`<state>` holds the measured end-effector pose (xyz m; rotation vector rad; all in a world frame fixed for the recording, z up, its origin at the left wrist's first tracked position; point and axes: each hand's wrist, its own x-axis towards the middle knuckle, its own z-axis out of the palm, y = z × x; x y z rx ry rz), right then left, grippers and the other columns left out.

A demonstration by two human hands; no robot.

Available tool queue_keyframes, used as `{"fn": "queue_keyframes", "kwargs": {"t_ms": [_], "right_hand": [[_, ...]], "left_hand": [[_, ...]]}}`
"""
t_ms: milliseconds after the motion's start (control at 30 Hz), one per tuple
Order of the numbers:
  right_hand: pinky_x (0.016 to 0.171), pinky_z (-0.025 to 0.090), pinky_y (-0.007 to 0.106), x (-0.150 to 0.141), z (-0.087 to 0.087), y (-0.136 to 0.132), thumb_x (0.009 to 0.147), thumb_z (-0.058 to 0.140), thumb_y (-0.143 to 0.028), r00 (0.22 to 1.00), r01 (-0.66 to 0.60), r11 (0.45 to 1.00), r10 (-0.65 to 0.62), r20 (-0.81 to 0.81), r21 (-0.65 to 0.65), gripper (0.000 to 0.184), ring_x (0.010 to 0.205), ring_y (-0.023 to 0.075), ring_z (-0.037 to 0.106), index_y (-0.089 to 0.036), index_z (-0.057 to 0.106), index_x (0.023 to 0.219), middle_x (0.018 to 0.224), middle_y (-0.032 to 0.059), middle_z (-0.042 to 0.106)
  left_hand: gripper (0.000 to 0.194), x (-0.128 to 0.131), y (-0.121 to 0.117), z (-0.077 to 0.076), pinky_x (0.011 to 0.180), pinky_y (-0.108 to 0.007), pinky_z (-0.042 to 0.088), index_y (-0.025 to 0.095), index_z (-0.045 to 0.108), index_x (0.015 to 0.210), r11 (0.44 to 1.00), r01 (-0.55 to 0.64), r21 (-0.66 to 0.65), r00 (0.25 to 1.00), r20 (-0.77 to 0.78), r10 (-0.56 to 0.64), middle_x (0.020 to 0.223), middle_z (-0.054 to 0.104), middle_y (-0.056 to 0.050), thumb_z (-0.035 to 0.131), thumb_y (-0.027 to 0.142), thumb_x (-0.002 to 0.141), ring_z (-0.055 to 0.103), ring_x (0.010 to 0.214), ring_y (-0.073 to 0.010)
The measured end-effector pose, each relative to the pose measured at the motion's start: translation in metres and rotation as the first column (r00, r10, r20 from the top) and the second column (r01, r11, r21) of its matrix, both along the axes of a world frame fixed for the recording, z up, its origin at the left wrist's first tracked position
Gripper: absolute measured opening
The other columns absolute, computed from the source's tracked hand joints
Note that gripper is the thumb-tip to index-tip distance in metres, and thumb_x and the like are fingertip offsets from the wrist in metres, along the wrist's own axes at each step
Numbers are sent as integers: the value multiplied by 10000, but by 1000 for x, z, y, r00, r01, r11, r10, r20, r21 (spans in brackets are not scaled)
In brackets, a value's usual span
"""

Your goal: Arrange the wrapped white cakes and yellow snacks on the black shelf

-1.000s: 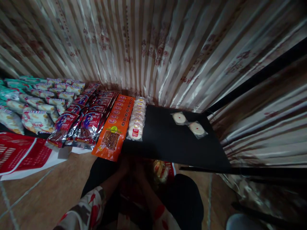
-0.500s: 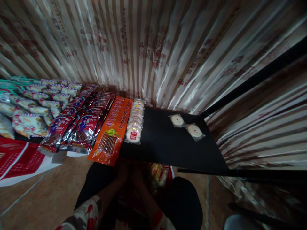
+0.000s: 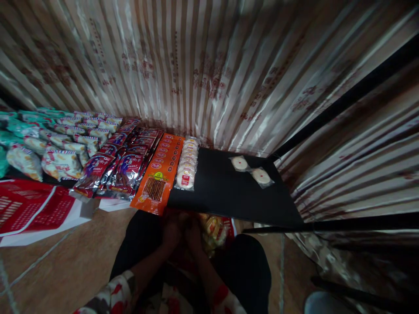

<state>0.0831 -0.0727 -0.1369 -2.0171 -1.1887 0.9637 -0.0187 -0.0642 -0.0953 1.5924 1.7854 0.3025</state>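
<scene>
The left hand (image 3: 172, 234) and right hand (image 3: 194, 235) sit side by side, grips too dark to tell. Yellow packs (image 3: 214, 229) lie at their 3 o'clock, axes unclear; at 11, the orange pack (image 3: 153, 187) runs lengthwise 7-to-1.

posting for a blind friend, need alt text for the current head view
A person's left hand and right hand are close together in shadow by a black shelf's near edge; whether they hold anything is unclear. Yellowish packets lie beside them. Snack packs line the shelf's left, two wrapped white discs its right.
</scene>
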Motion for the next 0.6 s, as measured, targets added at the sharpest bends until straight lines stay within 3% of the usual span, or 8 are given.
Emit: {"fn": "queue_keyframes", "kwargs": {"t_ms": [133,233,333,467,600], "right_hand": [[863,477,365,4,12,-4,737,476,-284,999,3,997,0,-48,77,396,1042,254,595,-188,609,1098,1096,114,649],[864,475,361,6,22,-10,744,476,-332,992,10,996,1,-123,91,419,1012,242,609,-165,591,1110,1091,120,648],[862,476,357,9,29,-18,724,497,-367,980,30,996,-13,-200,79,430,986,241,621,-144,595,1079,1061,125,658],[735,518,338,14,33,-27,701,528,-371,938,18,996,12,-346,83,362,850,233,657,-163,626,981,924,92,699],[665,524,342,18,31,-32,665,576,-372,896,80,990,-20,-444,117,254,745,229,660,-195,651,832,812,58,712]], "left_hand": [[413,-3,-6,1,1017,-308,358,110,438,1247,995,-62,74,990,135,52,1309,495,-137,383,164,841,475,1201,-186],[432,-5,-9,-2,1055,-319,314,102,426,1265,990,-99,98,981,176,80,1356,445,-131,391,176,840,398,1266,-185],[399,-7,-11,1,1021,-314,353,102,469,1233,992,-111,59,970,223,95,1276,527,-129,357,183,859,464,1210,-187],[376,-9,-13,14,909,-296,434,124,514,1185,991,-131,-20,961,242,132,1098,634,-106,301,177,880,600,1003,-180],[360,-10,-16,21,891,-282,427,114,512,1175,990,-132,-47,957,255,140,1090,631,-105,326,175,874,593,1001,-176]]}}
